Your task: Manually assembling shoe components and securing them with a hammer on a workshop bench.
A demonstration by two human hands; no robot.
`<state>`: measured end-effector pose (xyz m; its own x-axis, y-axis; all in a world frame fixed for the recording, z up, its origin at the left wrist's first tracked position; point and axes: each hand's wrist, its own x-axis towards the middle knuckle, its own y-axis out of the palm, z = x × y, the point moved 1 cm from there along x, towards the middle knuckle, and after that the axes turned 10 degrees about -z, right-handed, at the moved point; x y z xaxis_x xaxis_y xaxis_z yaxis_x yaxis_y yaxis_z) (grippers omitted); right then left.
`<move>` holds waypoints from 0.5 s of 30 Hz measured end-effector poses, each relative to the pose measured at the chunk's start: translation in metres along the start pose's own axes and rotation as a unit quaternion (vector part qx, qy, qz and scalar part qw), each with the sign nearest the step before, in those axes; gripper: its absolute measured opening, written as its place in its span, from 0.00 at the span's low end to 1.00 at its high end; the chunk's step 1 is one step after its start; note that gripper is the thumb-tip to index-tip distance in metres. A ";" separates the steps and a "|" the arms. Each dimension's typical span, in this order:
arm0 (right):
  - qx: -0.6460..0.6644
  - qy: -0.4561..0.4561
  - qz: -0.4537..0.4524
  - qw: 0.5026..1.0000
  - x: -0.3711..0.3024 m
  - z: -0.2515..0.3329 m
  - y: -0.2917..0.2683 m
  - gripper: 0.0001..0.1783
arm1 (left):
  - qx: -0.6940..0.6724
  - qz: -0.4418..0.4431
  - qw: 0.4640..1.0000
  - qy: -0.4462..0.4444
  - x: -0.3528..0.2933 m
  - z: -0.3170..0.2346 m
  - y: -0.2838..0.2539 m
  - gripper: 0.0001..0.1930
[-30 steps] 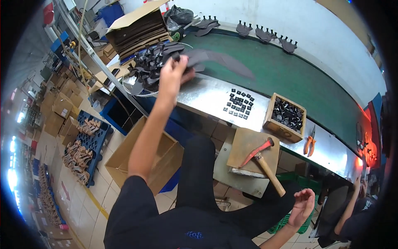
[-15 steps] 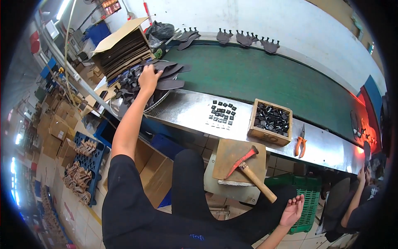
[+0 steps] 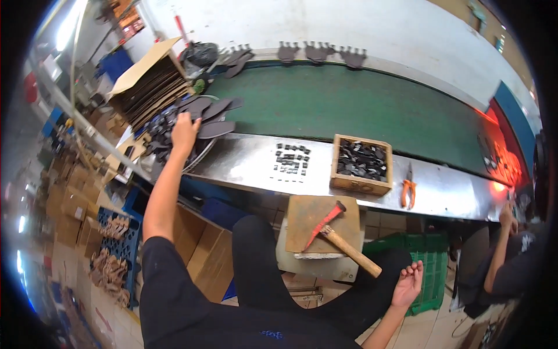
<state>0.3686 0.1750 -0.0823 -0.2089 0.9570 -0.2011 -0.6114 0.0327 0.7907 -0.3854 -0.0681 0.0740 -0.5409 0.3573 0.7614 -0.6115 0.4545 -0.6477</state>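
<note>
My left hand (image 3: 185, 134) reaches to the far left, over a round wire basket (image 3: 204, 156) heaped with dark grey shoe soles (image 3: 215, 129) that have black pieces attached. Its fingers curl down at the near side of the heap and seem to close on a dark sole, though the fingertips are partly hidden. My right hand (image 3: 408, 285) rests palm up by my right thigh, empty, its fingers loosely bent. Left of it lies a hammer (image 3: 350, 250) with a red head and wooden handle, on a brown board (image 3: 302, 218) atop a stand before me.
On the metal ledge (image 3: 244, 168) are rows of small black pieces (image 3: 292, 158), a wooden box (image 3: 361, 184) of black parts and orange-handled pliers (image 3: 408, 193). Soles line the far edge of the green conveyor belt (image 3: 325, 99). A green crate (image 3: 430, 273) stands right, near a co-worker's arm (image 3: 495, 262).
The view has shifted, so the bench appears further left. My left hand has drawn slightly nearer to me over the soles. My right hand stays by my thigh.
</note>
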 end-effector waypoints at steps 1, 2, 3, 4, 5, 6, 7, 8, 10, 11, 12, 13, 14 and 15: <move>-0.002 -0.002 0.000 1.000 0.000 0.000 0.003 0.16 | -0.005 0.001 1.000 0.002 -0.002 0.000 -0.005 0.20; -0.009 -0.007 -0.009 1.000 -0.001 0.001 0.006 0.16 | -0.015 0.020 1.000 -0.007 -0.005 -0.006 -0.006 0.19; -0.021 -0.006 -0.013 1.000 -0.002 0.001 0.012 0.16 | -0.011 0.012 1.000 0.004 -0.010 -0.009 -0.011 0.18; -0.039 0.001 -0.022 0.999 0.000 0.001 0.016 0.16 | -0.008 0.080 0.997 -0.011 -0.010 -0.014 -0.020 0.21; -0.062 0.020 -0.031 0.997 0.003 0.001 0.024 0.16 | -0.015 0.034 0.999 0.036 -0.016 -0.011 -0.027 0.22; -0.118 0.020 -0.030 0.992 0.004 0.004 0.037 0.17 | 0.030 0.069 0.997 0.011 -0.021 -0.008 -0.030 0.24; -0.185 0.025 -0.019 0.982 0.009 0.010 0.052 0.16 | 0.008 0.026 0.999 0.028 -0.032 -0.010 -0.041 0.24; -0.260 -0.003 -0.001 0.965 0.024 0.016 0.048 0.15 | -0.019 -0.018 0.999 0.044 -0.042 -0.016 -0.048 0.23; -0.335 -0.122 0.001 0.934 0.062 0.039 0.043 0.14 | -0.143 0.007 0.988 0.054 -0.069 -0.075 -0.077 0.21; -0.352 -0.149 -0.009 0.924 0.084 0.052 0.042 0.17 | -0.182 0.018 0.982 0.057 -0.087 -0.096 -0.094 0.20; -0.420 -0.177 -0.034 0.889 0.100 0.064 0.055 0.21 | -0.213 0.030 0.975 0.054 -0.108 -0.114 -0.111 0.18; -0.480 -0.229 -0.043 0.846 0.109 0.074 0.068 0.26 | -0.275 0.070 0.958 0.037 -0.129 -0.137 -0.123 0.18; -0.524 -0.246 -0.007 0.815 0.111 0.074 0.089 0.29 | -0.326 0.107 0.939 0.016 -0.149 -0.158 -0.137 0.17; -0.526 -0.220 0.054 0.820 0.103 0.065 0.110 0.28 | -0.350 0.149 0.925 -0.003 -0.168 -0.182 -0.152 0.16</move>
<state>0.3294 0.2960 0.0218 -0.1509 0.9571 0.2473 -0.9756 -0.1038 -0.1933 -0.0970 -0.0486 0.0494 -0.6297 0.5484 0.5503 0.0882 0.7542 -0.6507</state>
